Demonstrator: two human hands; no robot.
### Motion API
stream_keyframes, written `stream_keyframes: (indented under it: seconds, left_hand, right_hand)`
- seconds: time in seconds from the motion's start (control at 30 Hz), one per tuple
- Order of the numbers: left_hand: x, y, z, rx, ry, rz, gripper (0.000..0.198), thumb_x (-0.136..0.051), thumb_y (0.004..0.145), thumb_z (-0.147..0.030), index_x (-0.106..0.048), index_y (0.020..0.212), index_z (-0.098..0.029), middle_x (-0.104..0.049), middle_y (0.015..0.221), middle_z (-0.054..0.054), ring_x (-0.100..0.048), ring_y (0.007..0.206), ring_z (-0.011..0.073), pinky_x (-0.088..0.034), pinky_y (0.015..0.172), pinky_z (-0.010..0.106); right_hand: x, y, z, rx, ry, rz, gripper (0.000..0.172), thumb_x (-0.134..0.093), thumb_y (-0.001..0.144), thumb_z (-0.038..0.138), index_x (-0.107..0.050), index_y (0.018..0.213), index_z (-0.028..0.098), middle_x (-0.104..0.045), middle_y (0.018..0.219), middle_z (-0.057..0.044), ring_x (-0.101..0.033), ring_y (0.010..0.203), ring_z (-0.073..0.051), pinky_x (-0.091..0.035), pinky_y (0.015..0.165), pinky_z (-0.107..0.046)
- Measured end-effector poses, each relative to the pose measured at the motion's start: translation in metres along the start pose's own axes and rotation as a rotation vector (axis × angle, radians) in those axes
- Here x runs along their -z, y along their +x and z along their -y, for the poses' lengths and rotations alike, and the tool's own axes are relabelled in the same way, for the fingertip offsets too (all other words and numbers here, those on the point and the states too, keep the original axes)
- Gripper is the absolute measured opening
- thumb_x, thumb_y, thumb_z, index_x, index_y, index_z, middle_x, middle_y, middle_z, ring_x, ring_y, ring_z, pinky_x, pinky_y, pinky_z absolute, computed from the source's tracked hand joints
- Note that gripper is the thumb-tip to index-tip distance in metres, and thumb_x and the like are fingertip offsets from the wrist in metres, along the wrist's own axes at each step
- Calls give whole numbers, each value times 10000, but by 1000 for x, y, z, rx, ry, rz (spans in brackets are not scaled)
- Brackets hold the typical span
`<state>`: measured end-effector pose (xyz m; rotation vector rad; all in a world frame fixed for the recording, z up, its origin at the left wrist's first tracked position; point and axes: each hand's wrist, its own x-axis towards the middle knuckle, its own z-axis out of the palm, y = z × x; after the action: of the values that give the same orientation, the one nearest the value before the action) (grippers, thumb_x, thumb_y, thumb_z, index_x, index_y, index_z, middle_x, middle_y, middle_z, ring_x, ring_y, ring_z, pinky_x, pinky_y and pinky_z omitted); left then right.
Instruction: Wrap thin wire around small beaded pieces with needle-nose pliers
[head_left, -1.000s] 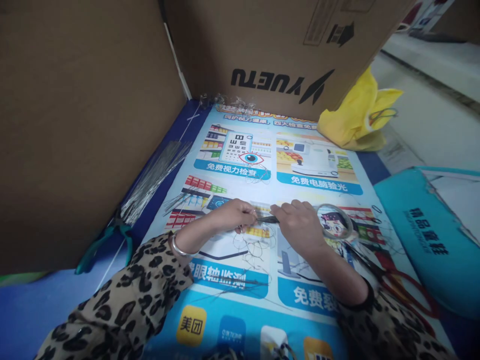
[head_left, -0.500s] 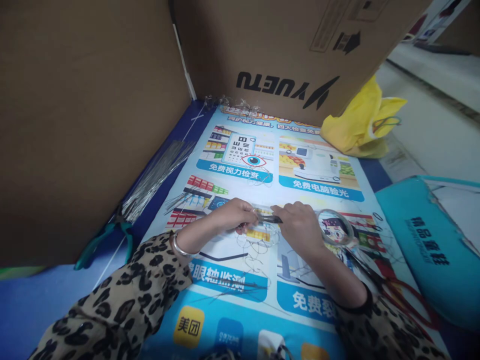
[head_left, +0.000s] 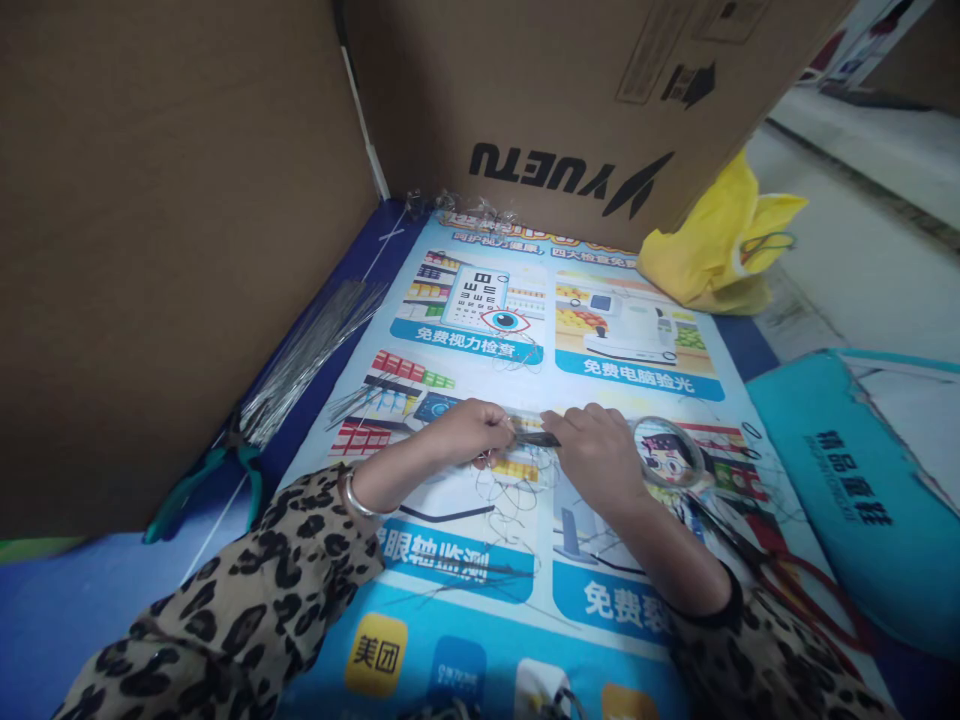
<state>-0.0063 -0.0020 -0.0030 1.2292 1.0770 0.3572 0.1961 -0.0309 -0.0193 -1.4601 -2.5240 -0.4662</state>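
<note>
My right hand [head_left: 602, 452] is closed around a dark, narrow-jawed tool that looks like pliers [head_left: 540, 439]; its handles are hidden in my palm. The jaws point left, toward the fingertips of my left hand [head_left: 478, 430]. Those fingers are pinched on a thin wire [head_left: 511, 428] right at the jaw tips. Whether the jaws grip the wire is too small to tell. Beneath both hands, loose curled wires [head_left: 510, 500] lie on a printed poster [head_left: 495, 385]. Straight wire pieces [head_left: 465, 572] rest nearer to me.
Left stand teal-handled pliers [head_left: 251, 485] beside a bundle of straight wires [head_left: 311, 345]. Right are a roll of clear tape [head_left: 699, 462], red-handled scissors [head_left: 847, 610], a teal shoebox [head_left: 817, 450] and a yellow bag [head_left: 690, 265]. Cardboard walls [head_left: 540, 90] rise behind and at left.
The whole view has shifted very slightly. Both hands keep nearly the same place and grip, with the dark tool turned a little between them.
</note>
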Motion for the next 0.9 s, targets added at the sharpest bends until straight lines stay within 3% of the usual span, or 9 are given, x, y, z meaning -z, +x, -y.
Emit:
stream_keyframes:
  seconds: [0.3, 0.67, 0.9]
  left_hand:
    - [-9, -3, -1, -31, 55, -100, 90, -517, 750, -194, -514, 664, -164, -489, 451, -58, -464, 386, 65, -385, 406, 168]
    - [-12, -2, 1, -77, 61, -137, 90, -516, 737, -194, -512, 653, -163, -488, 455, -61, -478, 401, 72, -404, 431, 183]
    - [-10, -2, -2, -6, -113, -219, 88, -547, 704, -196, -506, 633, -165, -497, 446, -51, -464, 380, 72, -371, 376, 170]
  right_hand:
    - [0, -1, 0, -22, -37, 23, 231, -506, 811, 124, -653, 975, 195, -614, 731, -42, -430, 743, -195, -211, 681, -338]
    - [3, 1, 1, -57, -10, 94, 246, -498, 827, 143, -653, 1012, 191, -640, 774, -51, -459, 759, -195, -223, 687, -334]
    - [0, 3, -10, -257, 167, 184, 313, -512, 792, 155, -655, 1065, 210, -647, 834, -48, -499, 822, -195, -276, 718, -306]
